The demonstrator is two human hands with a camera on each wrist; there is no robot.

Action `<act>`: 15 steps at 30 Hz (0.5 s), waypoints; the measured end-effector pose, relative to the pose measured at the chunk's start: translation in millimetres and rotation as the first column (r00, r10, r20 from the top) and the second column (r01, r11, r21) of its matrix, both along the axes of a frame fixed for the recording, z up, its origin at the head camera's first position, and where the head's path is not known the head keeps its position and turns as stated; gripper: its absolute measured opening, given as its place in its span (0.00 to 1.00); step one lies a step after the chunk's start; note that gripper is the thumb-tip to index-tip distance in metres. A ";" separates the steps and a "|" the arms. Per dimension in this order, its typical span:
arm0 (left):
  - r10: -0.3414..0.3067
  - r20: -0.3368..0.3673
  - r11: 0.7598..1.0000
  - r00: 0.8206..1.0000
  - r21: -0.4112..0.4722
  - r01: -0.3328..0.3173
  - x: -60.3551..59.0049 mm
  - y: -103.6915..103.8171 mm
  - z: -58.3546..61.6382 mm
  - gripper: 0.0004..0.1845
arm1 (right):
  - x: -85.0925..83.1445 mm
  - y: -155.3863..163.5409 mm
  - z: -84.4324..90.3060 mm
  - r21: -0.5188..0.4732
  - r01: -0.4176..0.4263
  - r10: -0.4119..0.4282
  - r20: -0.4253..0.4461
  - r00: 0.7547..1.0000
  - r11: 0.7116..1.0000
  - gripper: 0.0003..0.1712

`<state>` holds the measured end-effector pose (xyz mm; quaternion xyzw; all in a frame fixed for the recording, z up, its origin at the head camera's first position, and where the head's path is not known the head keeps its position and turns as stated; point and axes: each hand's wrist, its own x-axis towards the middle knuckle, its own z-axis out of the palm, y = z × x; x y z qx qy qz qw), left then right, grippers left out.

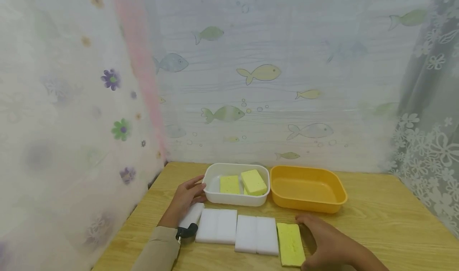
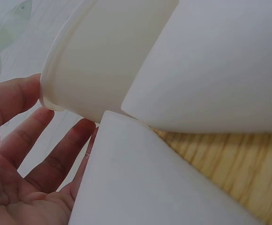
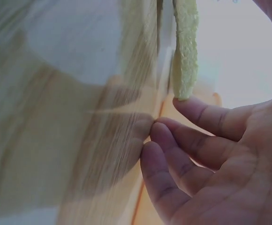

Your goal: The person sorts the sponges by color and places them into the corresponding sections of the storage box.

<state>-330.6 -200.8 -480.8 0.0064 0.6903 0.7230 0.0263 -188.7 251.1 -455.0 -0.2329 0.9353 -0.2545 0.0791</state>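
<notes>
Bare table (image 1: 387, 223) lies open toward the right edge and front right corner. Along the back edge the white tub (image 1: 234, 201) and orange tub (image 1: 308, 189) block passage, white sponges (image 1: 238, 231) crowding the front.

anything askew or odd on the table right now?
Minor only. In the white tub, one yellow sponge lies tilted, propped on another rather than flat like its neighbour. The orange tub holds nothing. White sponges and a yellow one lie in a tidy row. No spills or damage visible.
</notes>
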 end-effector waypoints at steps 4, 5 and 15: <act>0.002 -0.007 1.000 1.000 -0.005 -0.002 0.0 0.6 0.1 0.27 | -0.2 -0.2 0.5 -0.007 0.006 -0.006 -0.009 1.000 1.000 0.60; 0.004 -0.009 1.000 1.000 -0.009 -0.004 -0.2 0.9 0.0 0.28 | -0.3 -0.1 0.7 -0.005 0.006 -0.006 -0.016 1.000 1.000 0.59; 0.015 -0.011 1.000 1.000 -0.007 -0.015 -2.5 3.1 -1.5 0.27 | 0.7 2.3 4.9 0.032 -0.016 0.018 -0.069 0.997 0.999 0.57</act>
